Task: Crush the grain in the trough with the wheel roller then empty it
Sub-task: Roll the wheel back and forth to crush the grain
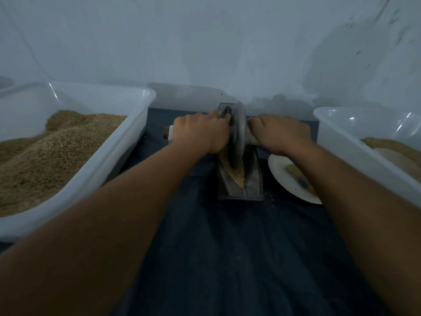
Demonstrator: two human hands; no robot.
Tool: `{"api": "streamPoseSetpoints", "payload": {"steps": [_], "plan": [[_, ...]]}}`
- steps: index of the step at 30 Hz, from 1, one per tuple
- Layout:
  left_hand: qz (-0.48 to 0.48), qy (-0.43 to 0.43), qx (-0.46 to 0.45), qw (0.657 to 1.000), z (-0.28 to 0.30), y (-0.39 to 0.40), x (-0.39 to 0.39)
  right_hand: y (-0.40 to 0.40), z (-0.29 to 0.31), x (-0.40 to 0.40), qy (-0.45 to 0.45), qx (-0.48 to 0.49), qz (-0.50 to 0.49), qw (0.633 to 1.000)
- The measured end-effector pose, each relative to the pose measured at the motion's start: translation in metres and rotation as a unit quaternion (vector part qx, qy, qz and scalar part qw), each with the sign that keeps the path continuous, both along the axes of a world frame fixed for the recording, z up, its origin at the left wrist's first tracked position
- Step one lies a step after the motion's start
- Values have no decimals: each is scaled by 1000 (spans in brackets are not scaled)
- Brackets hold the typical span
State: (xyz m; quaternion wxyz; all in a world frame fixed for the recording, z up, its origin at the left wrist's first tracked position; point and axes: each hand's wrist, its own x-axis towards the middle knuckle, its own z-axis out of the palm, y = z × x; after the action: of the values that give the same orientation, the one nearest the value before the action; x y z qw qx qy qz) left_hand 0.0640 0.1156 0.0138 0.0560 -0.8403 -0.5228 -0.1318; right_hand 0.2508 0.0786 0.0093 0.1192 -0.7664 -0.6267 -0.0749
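The person has both fists on the roller. The left hand [200,133] is curled round the handle on its side, and a bit of pale handle sticks out past the knuckles. The right hand [280,133] is curled round the handle on the other side. Between them stands the wheel [238,133], upright, with its edge down in the trough [252,183].

The trough is a narrow metal boat on the dark cloth [227,247], pointing away from the person. The grain [238,171] lies in the groove, just in front of the wheel on the near side. It looks partly broken, but I can't tell how fine it is.

So the crushing is the job right now, I think. To do it well, push down the same with both hands so the wheel stays straight and does not lean on one wall. Roll it all the way to the near end, where the grain sits, then back. Go slow at the ends, or bits may hop out onto the cloth.

A big tub of grain [68,137] sits on the left. Another tub [364,133] sits on the right, with a white plate [284,176] just beside the trough.
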Motion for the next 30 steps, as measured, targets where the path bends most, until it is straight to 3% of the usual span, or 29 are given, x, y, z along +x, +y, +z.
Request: {"api": "streamPoseSetpoints", "payload": {"steps": [13,20,30], "plan": [[18,7,-56,998,2,37,11,42,-2,17,-28,-6,4,1000],[15,31,-34,999,13,58,26,83,0,38,-39,-42,58,997],[9,44,-15,999,15,68,33,104,1,46,-18,-50,44,998]]}}
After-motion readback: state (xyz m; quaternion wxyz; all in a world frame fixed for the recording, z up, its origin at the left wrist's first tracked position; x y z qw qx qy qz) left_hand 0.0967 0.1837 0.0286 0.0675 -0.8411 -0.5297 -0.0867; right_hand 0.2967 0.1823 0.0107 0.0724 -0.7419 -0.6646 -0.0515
